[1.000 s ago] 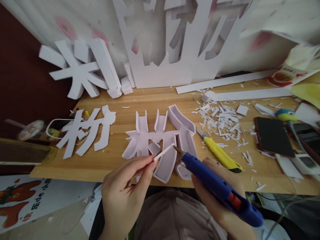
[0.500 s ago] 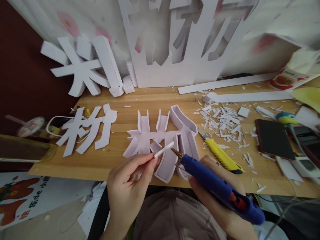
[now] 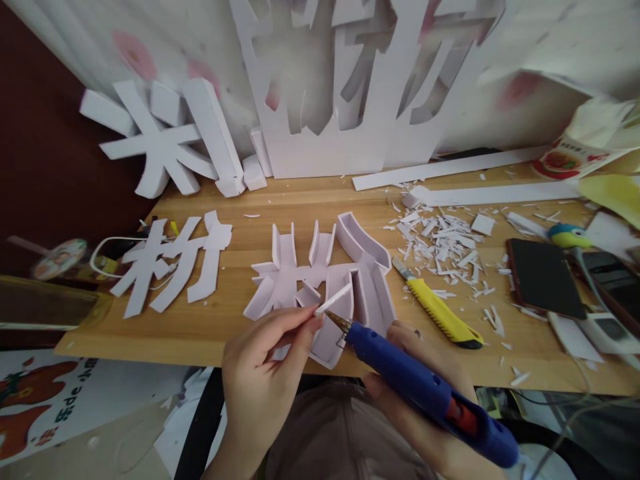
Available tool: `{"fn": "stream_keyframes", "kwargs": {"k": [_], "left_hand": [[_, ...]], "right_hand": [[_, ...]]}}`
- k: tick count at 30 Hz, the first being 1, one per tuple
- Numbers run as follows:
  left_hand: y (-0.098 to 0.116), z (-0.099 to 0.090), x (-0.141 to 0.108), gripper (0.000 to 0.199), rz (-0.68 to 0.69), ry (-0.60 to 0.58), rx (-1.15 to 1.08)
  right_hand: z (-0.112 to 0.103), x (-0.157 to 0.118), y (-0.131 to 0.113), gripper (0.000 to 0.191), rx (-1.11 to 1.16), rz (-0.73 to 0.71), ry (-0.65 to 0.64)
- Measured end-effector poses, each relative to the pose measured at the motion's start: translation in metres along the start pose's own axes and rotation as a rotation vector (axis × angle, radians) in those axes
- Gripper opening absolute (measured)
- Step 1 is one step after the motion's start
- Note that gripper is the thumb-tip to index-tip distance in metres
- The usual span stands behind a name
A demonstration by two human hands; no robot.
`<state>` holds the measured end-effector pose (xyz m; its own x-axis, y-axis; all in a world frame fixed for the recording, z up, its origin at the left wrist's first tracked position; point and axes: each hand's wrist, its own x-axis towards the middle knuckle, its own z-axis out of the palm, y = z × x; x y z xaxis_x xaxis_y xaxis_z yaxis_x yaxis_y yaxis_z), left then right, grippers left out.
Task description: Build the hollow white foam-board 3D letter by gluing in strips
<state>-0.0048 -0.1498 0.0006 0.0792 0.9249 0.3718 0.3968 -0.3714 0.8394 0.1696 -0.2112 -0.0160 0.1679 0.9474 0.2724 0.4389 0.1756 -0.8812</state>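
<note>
1. The white strip (image 3: 335, 299) is above the hollow white character (image 3: 317, 273); its long axis slants, the free end pointing away from the person and rightward.
2. The left hand (image 3: 265, 377) pinches its near end, thumb and finger closed.
3. The right hand (image 3: 425, 393) is wrapped around the blue glue gun (image 3: 413, 380), which points away and leftward.
4. 1 second ago the nozzle (image 3: 338, 322) was at the strip's free end; now it is beside the pinched end, contact unclear.
</note>
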Motion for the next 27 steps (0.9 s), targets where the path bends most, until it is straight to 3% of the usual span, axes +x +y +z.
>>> {"fn": "stream_keyframes", "kwargs": {"k": [7,12,27], "left_hand": [[-0.001,0.001,-0.002,0.025,0.02,0.007,0.001],[0.002,0.001,-0.003,0.02,-0.015,0.049,0.005],[0.01,0.003,-0.005,0.02,-0.096,0.099,-0.078]], "right_hand": [[-0.003,0.002,0.002,0.026,-0.031,-0.008,-0.025],[-0.008,-0.001,0.004,0.027,-0.06,0.108,-0.017],[-0.013,0.002,0.01,0.028,-0.157,0.002,0.04]]}}
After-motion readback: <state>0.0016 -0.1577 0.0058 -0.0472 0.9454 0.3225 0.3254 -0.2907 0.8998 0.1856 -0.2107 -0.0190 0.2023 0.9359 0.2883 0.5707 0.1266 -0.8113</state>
